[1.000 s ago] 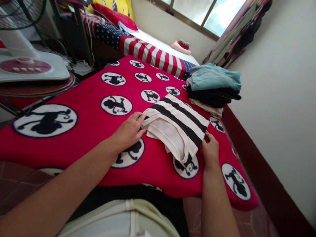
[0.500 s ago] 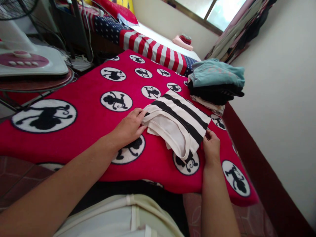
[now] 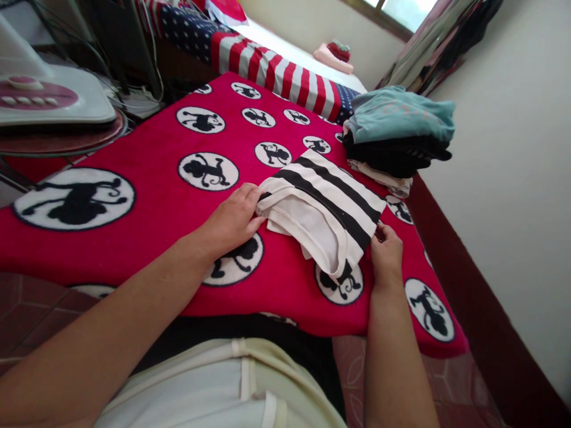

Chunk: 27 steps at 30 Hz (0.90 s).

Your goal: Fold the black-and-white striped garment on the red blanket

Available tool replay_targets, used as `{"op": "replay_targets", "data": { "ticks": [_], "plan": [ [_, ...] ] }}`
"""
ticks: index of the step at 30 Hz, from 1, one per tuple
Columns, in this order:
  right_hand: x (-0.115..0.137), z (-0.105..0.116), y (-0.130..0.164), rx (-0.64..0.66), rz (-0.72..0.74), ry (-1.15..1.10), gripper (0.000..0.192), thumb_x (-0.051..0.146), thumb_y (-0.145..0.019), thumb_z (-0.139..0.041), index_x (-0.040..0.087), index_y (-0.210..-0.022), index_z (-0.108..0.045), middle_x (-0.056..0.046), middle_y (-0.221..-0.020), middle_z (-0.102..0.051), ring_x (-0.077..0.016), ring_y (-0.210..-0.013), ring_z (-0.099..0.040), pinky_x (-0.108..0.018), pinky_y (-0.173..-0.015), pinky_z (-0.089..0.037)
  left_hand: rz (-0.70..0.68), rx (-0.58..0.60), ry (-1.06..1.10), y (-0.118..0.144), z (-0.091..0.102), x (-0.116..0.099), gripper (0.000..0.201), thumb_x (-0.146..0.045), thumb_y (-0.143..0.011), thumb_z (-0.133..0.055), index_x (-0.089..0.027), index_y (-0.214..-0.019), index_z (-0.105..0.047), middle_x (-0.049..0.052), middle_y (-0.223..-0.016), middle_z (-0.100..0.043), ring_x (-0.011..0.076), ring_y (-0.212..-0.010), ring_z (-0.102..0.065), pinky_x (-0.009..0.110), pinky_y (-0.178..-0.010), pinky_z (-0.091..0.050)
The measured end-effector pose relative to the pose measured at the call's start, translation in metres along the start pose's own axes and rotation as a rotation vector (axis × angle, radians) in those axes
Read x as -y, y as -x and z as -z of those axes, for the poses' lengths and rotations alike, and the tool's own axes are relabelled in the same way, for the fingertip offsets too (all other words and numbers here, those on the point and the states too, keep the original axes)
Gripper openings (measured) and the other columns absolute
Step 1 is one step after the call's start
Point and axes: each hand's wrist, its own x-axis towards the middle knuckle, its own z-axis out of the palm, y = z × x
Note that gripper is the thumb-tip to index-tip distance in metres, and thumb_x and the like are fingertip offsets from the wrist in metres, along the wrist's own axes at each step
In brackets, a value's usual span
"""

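Soft cloth on a fleecy red blanket [image 3: 147,148].
The folded striped shirt [image 3: 325,208] looks like smooth matt knit; the blanket's pile is fuzzy; the fan base [image 3: 49,98] nearby is glossy white plastic.

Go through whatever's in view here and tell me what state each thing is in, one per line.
Striped shirt: folded, lying flat on the red blanket.
Left hand: fingers on the shirt's left edge.
Right hand: fingers at the shirt's right edge.
Clothes stack: folded and piled, teal piece on top.
Red blanket: spread flat.
Fan base: standing on a round side table; on or off cannot be told.
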Motion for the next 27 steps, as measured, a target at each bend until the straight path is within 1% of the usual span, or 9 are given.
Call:
{"op": "replay_targets", "data": {
  "ticks": [4,10,18,27],
  "plan": [
    [0.0030,0.0001,0.0011,0.004,0.014,0.001,0.033,0.033,-0.072,-0.061,0.016,-0.101,-0.067,-0.010,-0.096,-0.072,-0.0229,-0.086,-0.067,-0.039,-0.084,-0.053,-0.020,-0.003,0.008,0.0006,0.0011,-0.0018,0.050,-0.019,-0.082,-0.056,-0.016,-0.131,-0.045,0.011,-0.126,-0.049,0.0261,-0.119,-0.048,0.041,-0.105,-0.040],
    [0.0083,0.0010,0.0039,0.011,0.028,0.021,0.032,0.031,-0.073,-0.060,0.016,-0.100,-0.067,-0.012,-0.097,-0.072,-0.0233,-0.085,-0.067,-0.040,-0.083,-0.053,-0.009,0.010,-0.003,0.0012,0.0012,-0.0020,0.054,-0.020,-0.082,-0.056,-0.015,-0.134,-0.043,0.011,-0.127,-0.048,0.0260,-0.120,-0.047,0.040,-0.105,-0.040],
    [0.0063,0.0012,0.0031,0.002,0.020,0.046,0.033,0.033,-0.073,-0.061,0.017,-0.101,-0.067,-0.010,-0.096,-0.072,-0.0227,-0.083,-0.067,-0.038,-0.079,-0.054,-0.010,-0.008,-0.007,0.0011,-0.0009,-0.0001,0.051,-0.020,-0.082,-0.056,-0.016,-0.132,-0.044,0.011,-0.127,-0.049,0.0260,-0.119,-0.048,0.041,-0.103,-0.043],
    [0.0029,0.0011,0.0021,0.012,0.009,0.014,0.039,0.034,-0.073,-0.063,0.014,-0.106,-0.066,-0.012,-0.099,-0.072,-0.0241,-0.085,-0.067,-0.042,-0.085,-0.053,-0.018,-0.011,-0.009,0.0015,-0.0022,0.0012,0.050,-0.018,-0.082,-0.054,-0.013,-0.131,-0.044,0.013,-0.127,-0.048,0.0273,-0.121,-0.047,0.041,-0.106,-0.040]
  ]
}}
